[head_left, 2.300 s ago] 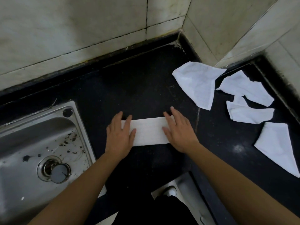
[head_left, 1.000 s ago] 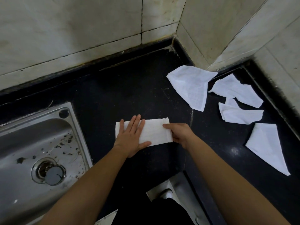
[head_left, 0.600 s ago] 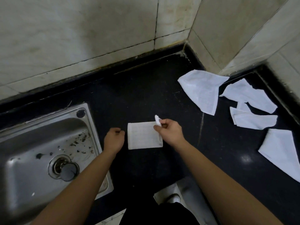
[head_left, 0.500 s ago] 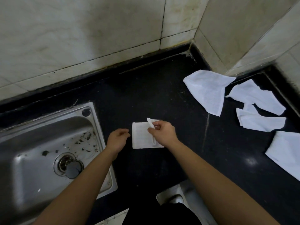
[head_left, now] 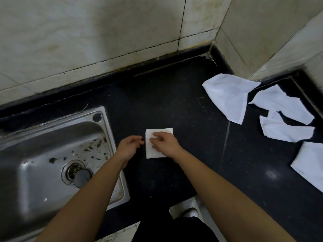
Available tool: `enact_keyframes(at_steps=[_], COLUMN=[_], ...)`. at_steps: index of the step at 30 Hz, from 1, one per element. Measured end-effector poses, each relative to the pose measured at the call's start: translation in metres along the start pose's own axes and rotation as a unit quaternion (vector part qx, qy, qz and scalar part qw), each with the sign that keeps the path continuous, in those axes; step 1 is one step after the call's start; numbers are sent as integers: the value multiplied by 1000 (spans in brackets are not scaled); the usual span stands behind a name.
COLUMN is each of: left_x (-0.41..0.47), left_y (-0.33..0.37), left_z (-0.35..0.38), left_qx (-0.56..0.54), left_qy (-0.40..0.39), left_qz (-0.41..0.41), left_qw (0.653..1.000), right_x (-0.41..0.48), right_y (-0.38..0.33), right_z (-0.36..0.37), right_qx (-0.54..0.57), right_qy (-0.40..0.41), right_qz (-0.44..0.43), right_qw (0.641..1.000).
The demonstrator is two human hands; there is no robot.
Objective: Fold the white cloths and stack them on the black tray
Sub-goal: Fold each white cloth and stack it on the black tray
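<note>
A small folded white cloth (head_left: 151, 152) lies on the black counter (head_left: 183, 110), just right of the sink. My right hand (head_left: 166, 144) rests on top of it, thumb and fingertips pinched at its left part. My left hand (head_left: 129, 147) hovers beside the cloth's left edge with loosely curled fingers and holds nothing. Several unfolded white cloths lie at the right: one (head_left: 229, 98) by the wall corner, one (head_left: 283, 105) behind it, a crumpled one (head_left: 286, 131), and one (head_left: 311, 163) cut off by the right edge.
A steel sink (head_left: 52, 137) with dirt specks and a drain plug (head_left: 82, 177) fills the left. Tiled walls (head_left: 122, 32) close the back and the right corner. The counter's front edge runs below my arms, and a shoe (head_left: 190, 212) shows on the floor.
My right hand folded the long strip over from right to left, making a small square, and now presses on it. My left hand slid off the cloth to its left side.
</note>
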State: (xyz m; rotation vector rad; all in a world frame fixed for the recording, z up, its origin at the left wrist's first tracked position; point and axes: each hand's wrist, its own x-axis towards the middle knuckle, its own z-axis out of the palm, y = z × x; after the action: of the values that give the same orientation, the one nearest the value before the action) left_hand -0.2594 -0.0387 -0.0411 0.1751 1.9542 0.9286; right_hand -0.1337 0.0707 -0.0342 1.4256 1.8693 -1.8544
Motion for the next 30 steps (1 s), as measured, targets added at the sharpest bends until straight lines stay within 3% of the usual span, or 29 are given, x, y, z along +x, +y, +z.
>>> enact_keyframes(at_steps=[2, 4, 5, 7, 9, 12, 17, 25, 28, 30], left_x=[0, -4, -6, -11, -12, -3, 21, 35, 35, 37], left_y=[0, -3, -6, -16, -19, -24, -27, -37, -42, -43], left_z=[3, 8, 10, 13, 16, 16, 0, -2, -3, -2], left_qx=[17, 98, 189, 392, 520, 628, 649, 626, 616, 612], left_qy=[6, 26, 47, 75, 46, -21, -47, -56, -44, -38], left_qz=[7, 69, 135, 267, 309, 310, 303, 314, 331, 335], left_qw=[1000, 992, 972, 877, 795, 713, 696, 711, 714, 716], right_x=[-6, -16, -19, -22, -23, -20, -1, 3, -7, -11], right_y=[11, 26, 35, 49, 52, 51, 55, 56, 46, 44], right_z=[-12, -27, -34, -46, -53, -56, -54, -53, -49, -47], right_qx=[21, -109, -200, -365, -479, -573, -634, -619, -499, -395], right_qy=[43, 132, 176, 185, 100, 30, 3, -22, -7, 97], right_qz=[-42, -143, -210, -288, -257, -234, -177, -160, -134, -122], right_qw=[998, 975, 941, 866, 834, 785, 753, 768, 856, 905])
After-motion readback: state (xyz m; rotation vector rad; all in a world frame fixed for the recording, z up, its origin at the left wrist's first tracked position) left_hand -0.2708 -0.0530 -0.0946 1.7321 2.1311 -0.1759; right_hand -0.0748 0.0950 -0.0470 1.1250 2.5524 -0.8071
